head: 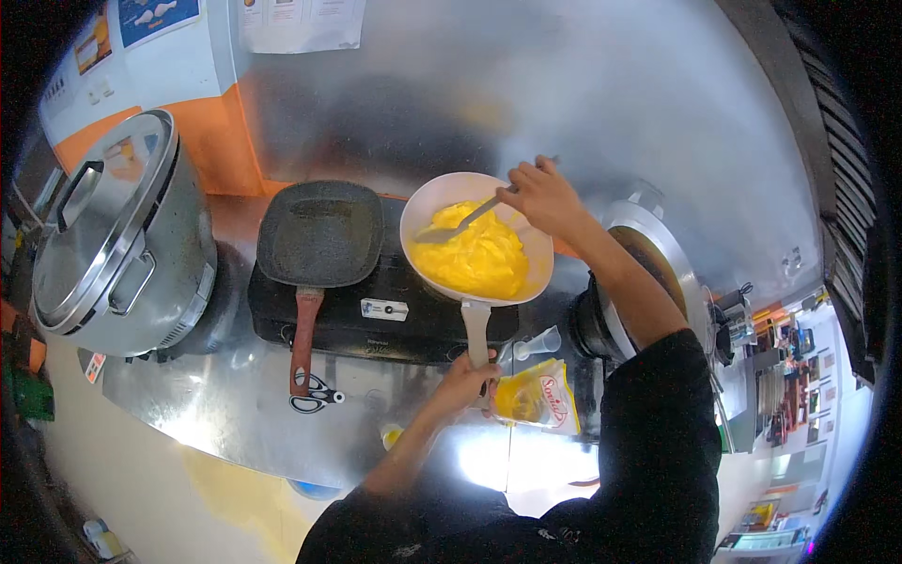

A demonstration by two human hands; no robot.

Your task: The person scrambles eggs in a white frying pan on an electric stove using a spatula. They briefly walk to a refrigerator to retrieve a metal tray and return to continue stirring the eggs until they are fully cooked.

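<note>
A light-coloured frying pan (426, 194) sits over the right side of a black two-burner gas stove (423, 321). Soft scrambled egg (486, 254) fills much of it, bright yellow and folded. My left hand (464, 384) grips the pan's pale handle (476, 335) from the front. In my right hand (541, 194) is a grey spatula (473, 217), slanting down to the left with its blade in the egg. Just right of my left hand lies a yellow-and-clear plastic pouch (539, 398), and a small translucent cup (539, 343) lies behind it.
An empty dark square grill pan (320, 233) rests on the left burner, its reddish handle pointing forward over scissors (316, 395). A large lidded metal pot (127, 233) stands far left. Another wide metal pot (659, 243) is at right, behind my right forearm. A metal wall (423, 106) rises behind the stove.
</note>
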